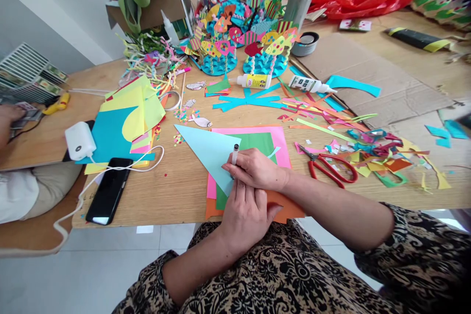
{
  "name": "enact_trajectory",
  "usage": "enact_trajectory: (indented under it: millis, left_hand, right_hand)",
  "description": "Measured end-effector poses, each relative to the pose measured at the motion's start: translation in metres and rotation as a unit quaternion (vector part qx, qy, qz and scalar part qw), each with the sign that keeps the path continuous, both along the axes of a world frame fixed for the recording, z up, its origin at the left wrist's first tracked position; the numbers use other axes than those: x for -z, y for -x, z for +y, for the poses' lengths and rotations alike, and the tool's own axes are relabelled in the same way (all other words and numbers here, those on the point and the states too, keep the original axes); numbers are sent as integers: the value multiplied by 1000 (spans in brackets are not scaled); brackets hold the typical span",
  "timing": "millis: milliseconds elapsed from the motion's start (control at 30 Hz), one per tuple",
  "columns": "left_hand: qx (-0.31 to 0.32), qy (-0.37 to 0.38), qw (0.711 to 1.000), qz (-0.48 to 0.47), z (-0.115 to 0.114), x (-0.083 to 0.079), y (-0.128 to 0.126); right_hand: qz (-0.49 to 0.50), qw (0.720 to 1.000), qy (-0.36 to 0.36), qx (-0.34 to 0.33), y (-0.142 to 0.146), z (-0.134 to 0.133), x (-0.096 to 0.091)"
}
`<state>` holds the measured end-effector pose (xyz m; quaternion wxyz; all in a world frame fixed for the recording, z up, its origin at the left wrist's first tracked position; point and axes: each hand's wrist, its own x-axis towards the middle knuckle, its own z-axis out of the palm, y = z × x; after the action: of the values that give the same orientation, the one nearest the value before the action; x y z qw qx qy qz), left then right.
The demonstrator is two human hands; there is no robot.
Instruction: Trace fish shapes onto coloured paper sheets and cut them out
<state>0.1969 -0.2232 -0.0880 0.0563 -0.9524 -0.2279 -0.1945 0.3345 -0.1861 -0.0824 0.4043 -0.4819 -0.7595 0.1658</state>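
My right hand [255,169] is closed around a white pen [235,154], its tip down on a light blue paper triangle [208,149]. The triangle lies on a stack of pink, green and orange paper sheets [272,140] at the near edge of the wooden table [176,191]. My left hand [246,216] lies flat on the stack just below the right hand, fingers stretched out and pressing the paper down. My forearms cross in front of me.
Red-handled scissors [327,166] lie right of the stack among paper scraps [371,152]. Two glue bottles [253,80] lie further back, before paper fish decorations [243,39]. A black phone [109,190], white charger [80,141] and coloured sheets [125,117] sit left. Another person's hand [7,122] shows at far left.
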Motion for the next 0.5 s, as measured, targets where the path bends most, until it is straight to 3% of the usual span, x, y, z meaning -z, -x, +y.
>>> enact_trajectory:
  millis: [500]
  left_hand:
    - [3, 8, 1000, 2, -1, 2, 1]
  right_hand:
    - [-3, 1000, 16, -1, 1, 0, 0]
